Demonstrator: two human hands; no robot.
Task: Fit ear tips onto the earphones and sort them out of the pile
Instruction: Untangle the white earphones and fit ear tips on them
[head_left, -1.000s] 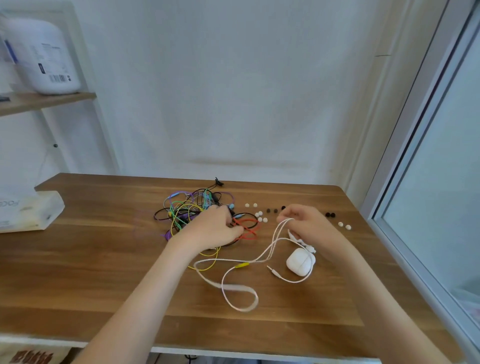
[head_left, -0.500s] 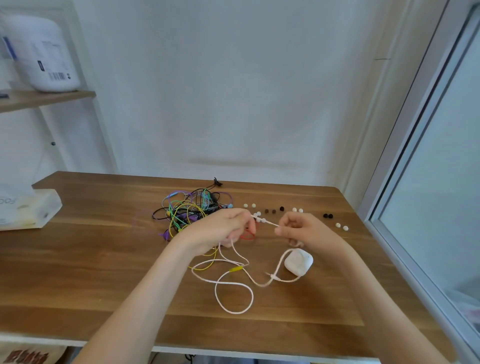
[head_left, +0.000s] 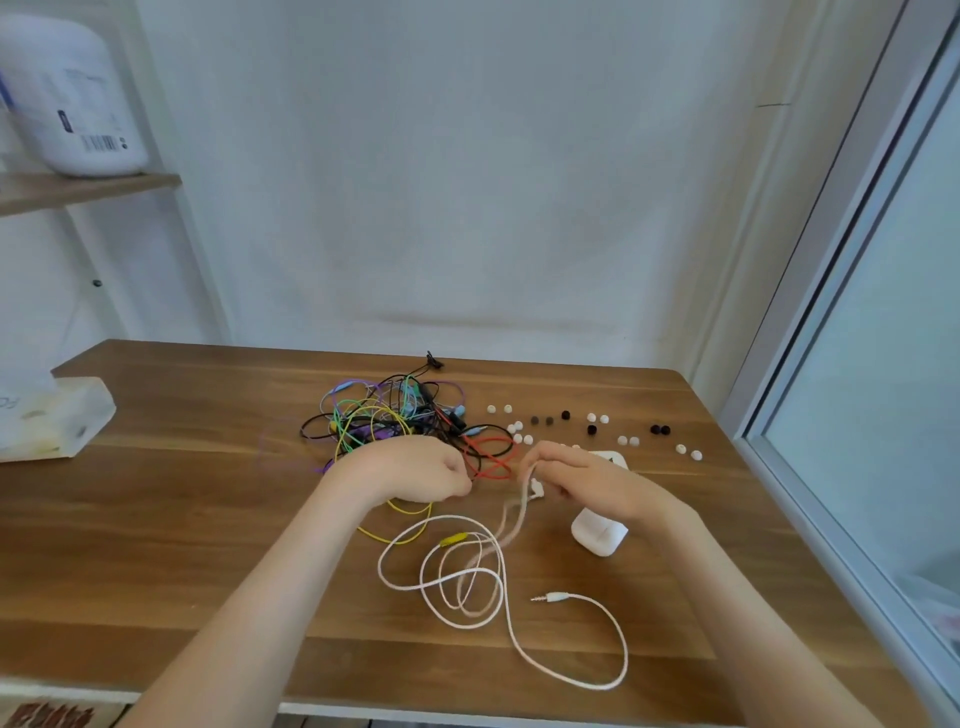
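Left hand (head_left: 415, 470) curled; right hand (head_left: 587, 480) pinching white cord (head_left: 502, 587); forearms converging

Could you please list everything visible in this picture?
Wooden table: one, brown, underneath everything.
White wired earphones: one, white, looped at table front.
Tangled earphone cable pile: one, multicoloured, table middle.
Silicone ear tips: about a dozen white, six dark, right of pile.
Plastic charging case: one, white, right of earphones.
Tissue pack: one, whitish, table's left edge.
Barcoded plastic tub: one, white, on shelf.
Left hand: one, curled, at pile's front.
Right hand: one, pinching white earphone cable.

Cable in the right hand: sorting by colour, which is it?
The cable is white; head view shows it.
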